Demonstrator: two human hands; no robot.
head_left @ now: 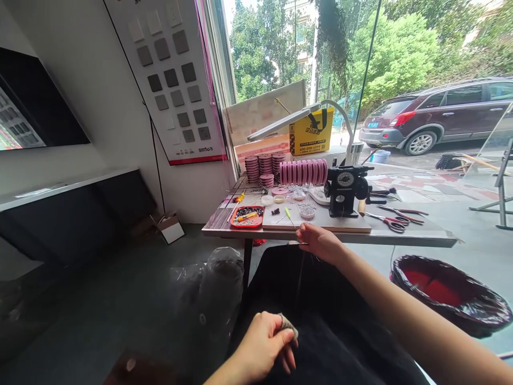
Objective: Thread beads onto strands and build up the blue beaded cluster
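Low over my dark-clothed lap, my left hand [262, 345] is closed with thumb and forefinger together. A small crumpled greyish scrap that looks like cloth [289, 326] shows at its fingers; whether it is pinched or wrapped round a finger I cannot tell. Up at the table's front edge my right hand [320, 243] has its fingers curled in a pinch. A faint thin line, perhaps thread, hangs below it; what the fingertips hold is too small to make out. Just beyond lie a green-handled pick [288, 215] and a small tub of tiny pieces [307, 212].
On the table [420, 239] stand a black hand-cranked machine [345, 190], a row of pink spools [303, 172], stacked pink discs [265, 164] and a red tray [236, 223]. Scissors [390, 222] and pliers [404, 210] lie right. A lined bin [452, 291] stands on the floor.
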